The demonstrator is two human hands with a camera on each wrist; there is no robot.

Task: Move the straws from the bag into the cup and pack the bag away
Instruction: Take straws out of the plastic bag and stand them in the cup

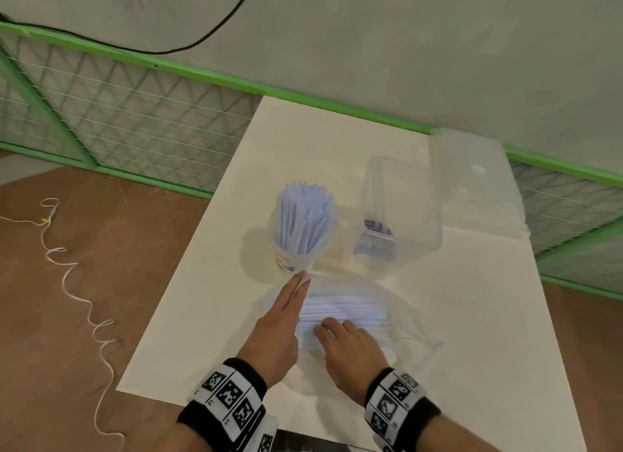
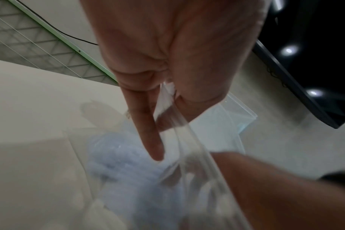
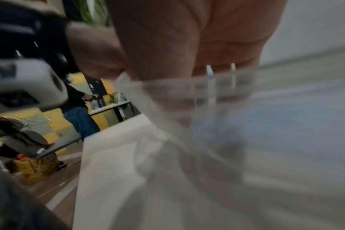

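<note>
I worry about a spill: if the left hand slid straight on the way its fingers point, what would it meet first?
Most likely the cup of straws: the left hand points at its base, fingertips nearly there, pinching the bag edge. Depth is uncertain.

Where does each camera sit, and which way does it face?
Head: on the head, looking down at the table, cup, both hands.
Left wrist: along the left hand, whose fingers pinch the bag.
Right wrist: along the right hand at the blurred bag.
All share the bag and straws.
</note>
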